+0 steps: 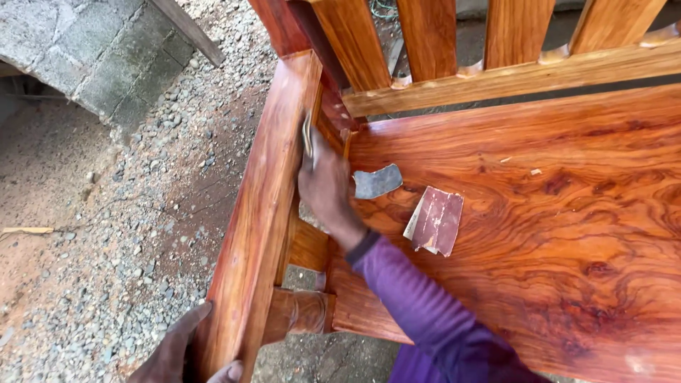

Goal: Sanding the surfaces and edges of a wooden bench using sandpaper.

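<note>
I look down on a glossy reddish wooden bench with a wide grained seat [567, 213] and a flat armrest [266, 206] on its left side. My right hand [325, 186], in a purple sleeve, presses a small folded piece of sandpaper [307, 135] against the inner face of the armrest near the back corner. My left hand [181, 351] grips the front end of the armrest from the outside. Two loose sandpaper pieces lie on the seat beside my right hand: a grey one [377, 181] and a folded reddish-brown one [435, 220].
Vertical back slats [429, 35] and a horizontal rail [511, 78] rise behind the seat. A turned wooden post [301, 312] supports the armrest. Gravel ground [142, 234] lies to the left, with a grey block wall [99, 50] at the top left.
</note>
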